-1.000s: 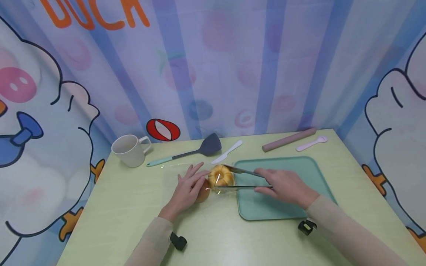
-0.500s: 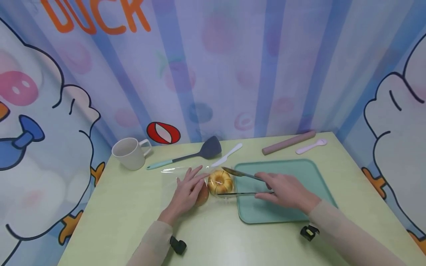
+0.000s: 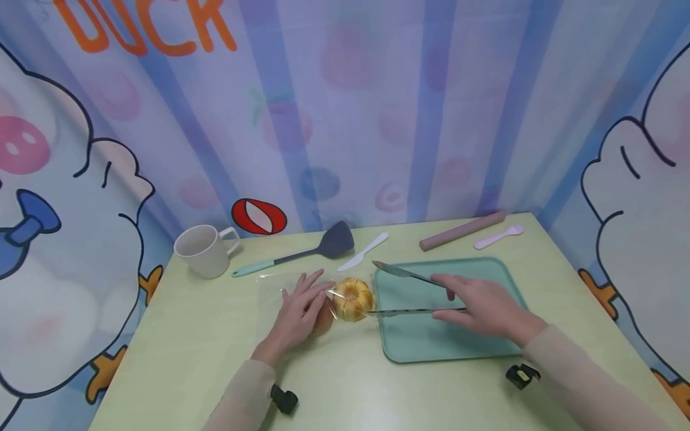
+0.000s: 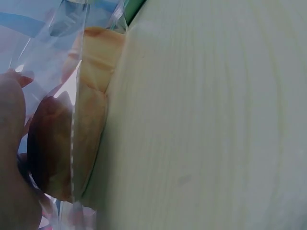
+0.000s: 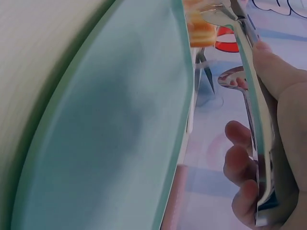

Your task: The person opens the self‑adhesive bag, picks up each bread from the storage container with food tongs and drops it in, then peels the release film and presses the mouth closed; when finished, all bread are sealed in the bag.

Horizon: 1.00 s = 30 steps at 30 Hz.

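Over tray (image 3: 442, 341), tongs (image 3: 414, 275) stretch crosswise, pointing left toward bun (image 3: 353, 299).

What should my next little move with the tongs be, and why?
I'd probably ease the tongs left until their arms sit either side of the golden bread. The right hand holds them spread, but their tips only come up to its right side, not around it. The left hand lies over the clear bag, which may help steady things.
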### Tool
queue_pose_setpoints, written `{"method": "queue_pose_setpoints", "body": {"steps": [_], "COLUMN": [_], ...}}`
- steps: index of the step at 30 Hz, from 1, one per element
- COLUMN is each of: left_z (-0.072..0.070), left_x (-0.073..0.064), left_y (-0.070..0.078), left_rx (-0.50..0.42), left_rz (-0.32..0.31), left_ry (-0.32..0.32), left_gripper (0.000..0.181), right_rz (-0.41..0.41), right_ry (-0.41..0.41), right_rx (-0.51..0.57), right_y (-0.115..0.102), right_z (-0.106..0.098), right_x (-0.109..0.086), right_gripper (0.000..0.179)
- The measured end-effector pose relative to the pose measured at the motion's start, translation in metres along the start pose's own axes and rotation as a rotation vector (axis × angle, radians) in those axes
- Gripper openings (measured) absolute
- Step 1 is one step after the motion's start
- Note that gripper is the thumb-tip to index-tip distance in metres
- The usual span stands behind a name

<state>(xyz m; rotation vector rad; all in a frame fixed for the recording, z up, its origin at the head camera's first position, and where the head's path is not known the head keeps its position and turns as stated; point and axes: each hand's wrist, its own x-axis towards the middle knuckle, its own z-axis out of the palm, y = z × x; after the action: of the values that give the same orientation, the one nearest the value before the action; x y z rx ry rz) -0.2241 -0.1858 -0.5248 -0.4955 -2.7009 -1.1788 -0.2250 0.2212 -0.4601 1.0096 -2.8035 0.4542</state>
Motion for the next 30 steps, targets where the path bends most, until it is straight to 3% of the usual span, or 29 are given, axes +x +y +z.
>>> {"method": "queue_pose_setpoints", "body": {"steps": [10,18,23,30], "left_z": [-0.001,-0.001,-0.002,-0.002], "left_x": [0.000,0.001,0.002,0.001], "left_y": [-0.003,-0.003,-0.001,-0.001], "left_rx": [0.007,0.004,0.004,-0.006], "left_rz": [0.014,0.007,0.004,-0.003], "left_ry": [0.016,0.001,0.000,-0.008], "left_gripper": [0.031,0.032,0.032,0.033], "right_rz": [0.097,0.233,0.286,0.362], "right_ry": [0.047,0.096,0.074,0.058], "right_rx": [0.025,0.030,0.100,0.087], "right_y": [0.016,0.033,0.040,0.052], "right_z": [-0.014,-0.022,-0.025,-0.026], "right_x": [-0.024,-0.047,-0.058,-0.080], "right_gripper": [0.068,0.067,0.068,0.070]}}
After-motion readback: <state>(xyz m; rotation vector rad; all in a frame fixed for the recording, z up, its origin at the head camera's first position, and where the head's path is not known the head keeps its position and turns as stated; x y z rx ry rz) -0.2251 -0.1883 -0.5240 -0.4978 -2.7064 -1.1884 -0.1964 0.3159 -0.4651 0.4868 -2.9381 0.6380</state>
